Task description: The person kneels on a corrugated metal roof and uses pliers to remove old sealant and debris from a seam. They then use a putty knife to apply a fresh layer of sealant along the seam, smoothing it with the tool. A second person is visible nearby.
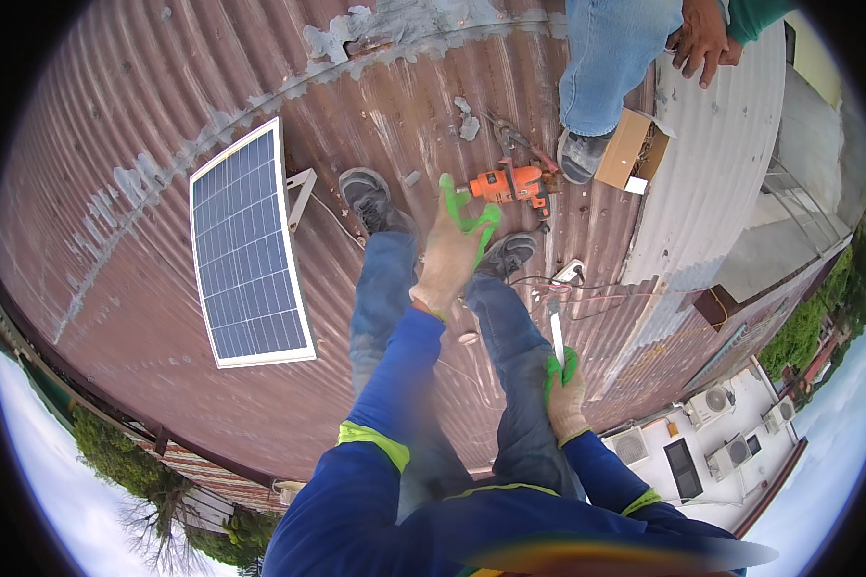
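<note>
My left hand point(449, 245), in a pale glove with green fingertips, reaches forward with its fingers spread and nothing seen in them. Just beyond its fingertips an orange power drill point(512, 183) lies on its side, chuck toward the hand. I cannot tell whether they touch. My right hand point(565, 392), gloved alike, is closed round a long flat silver hand tool point(557, 337) that points away from me. The tool's dark far end is too small to make out. To the left, a solar panel point(245, 255) stands tilted, with a pale metal bracket point(301, 197) behind it.
Rusty corrugated roofing point(144, 250) lies underfoot. Pliers point(503, 132) sit beyond the drill. A co-worker's jeans-clad leg point(606, 58) and hand point(700, 43) are at the far right, beside an open cardboard box point(628, 154). A white power strip point(569, 272) with cables lies near my right foot.
</note>
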The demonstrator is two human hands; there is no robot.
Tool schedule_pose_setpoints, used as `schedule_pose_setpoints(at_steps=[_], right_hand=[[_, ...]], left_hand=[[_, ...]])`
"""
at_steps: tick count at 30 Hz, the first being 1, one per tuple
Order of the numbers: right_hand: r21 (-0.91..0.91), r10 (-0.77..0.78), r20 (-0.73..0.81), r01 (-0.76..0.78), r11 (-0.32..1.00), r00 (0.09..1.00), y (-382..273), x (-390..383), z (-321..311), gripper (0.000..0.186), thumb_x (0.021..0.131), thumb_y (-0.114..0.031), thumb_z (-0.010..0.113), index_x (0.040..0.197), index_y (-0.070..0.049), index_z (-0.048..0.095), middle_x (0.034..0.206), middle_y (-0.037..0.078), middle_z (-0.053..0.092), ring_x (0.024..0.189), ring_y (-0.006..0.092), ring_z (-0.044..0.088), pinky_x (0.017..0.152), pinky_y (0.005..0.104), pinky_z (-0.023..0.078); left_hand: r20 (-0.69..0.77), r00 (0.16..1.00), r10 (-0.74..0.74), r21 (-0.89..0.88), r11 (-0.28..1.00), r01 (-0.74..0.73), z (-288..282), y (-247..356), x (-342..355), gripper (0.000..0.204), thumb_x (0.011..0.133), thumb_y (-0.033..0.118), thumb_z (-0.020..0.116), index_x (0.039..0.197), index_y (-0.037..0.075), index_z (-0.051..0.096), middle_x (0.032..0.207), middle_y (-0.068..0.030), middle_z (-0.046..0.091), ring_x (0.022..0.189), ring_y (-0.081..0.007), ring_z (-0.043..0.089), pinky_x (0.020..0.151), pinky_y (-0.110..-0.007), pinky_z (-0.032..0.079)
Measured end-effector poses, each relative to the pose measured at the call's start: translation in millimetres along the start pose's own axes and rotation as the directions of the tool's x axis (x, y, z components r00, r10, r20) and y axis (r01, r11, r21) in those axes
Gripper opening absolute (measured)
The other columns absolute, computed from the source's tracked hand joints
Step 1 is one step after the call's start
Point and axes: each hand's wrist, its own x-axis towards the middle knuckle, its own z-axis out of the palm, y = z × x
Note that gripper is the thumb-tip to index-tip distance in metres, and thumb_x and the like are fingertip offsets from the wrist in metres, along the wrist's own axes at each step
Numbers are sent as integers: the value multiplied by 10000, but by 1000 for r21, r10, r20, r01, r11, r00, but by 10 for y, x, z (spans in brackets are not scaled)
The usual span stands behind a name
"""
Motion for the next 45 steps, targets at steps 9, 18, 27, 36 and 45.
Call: schedule_pose_setpoints(at_steps=[9,18,27,36,45], right_hand=[[-153,87,-7,-87,984,996,0,-55,-50,423,1035,-217,688,1421,-73,590,1141,272,704,1045,481,690,895,540,542],[-102,129,2,-128,987,992,-79,-92,-63,454,1013,-241,706,1428,-106,583,1162,279,703,1064,507,682,883,576,533],[-15,140,4,-140,990,990,94,-110,-14,432,1028,-259,682,1421,-110,585,1100,275,714,979,506,699,822,567,542],[9,141,4,-141,990,990,38,-106,-59,397,1041,-233,651,1406,-97,573,1068,268,722,966,499,700,812,557,540],[867,113,-118,46,496,987,-1049,707,-414,189,1131,-224,585,1283,-114,607,883,-36,577,730,40,518,622,206,428]], left_hand=[[57,998,28,52,998,-31,197,-185,64,806,1032,372,736,1673,63,358,1452,-215,639,1316,-314,664,994,-404,582],[134,991,13,167,985,-35,343,-269,88,719,1059,316,705,1666,80,400,1382,-153,684,1277,-252,658,1057,-388,530],[154,987,-34,158,987,9,389,-225,92,740,1034,316,737,1648,52,419,1453,-203,664,1320,-288,667,1049,-408,558],[220,975,32,-92,996,-12,438,-294,140,611,1069,101,647,1641,49,436,1446,-113,656,1324,-196,629,1091,-332,514],[100,995,-8,-218,975,30,210,-607,-315,532,1056,40,648,1571,2,519,1481,-108,640,1347,-181,613,1136,-306,467]])
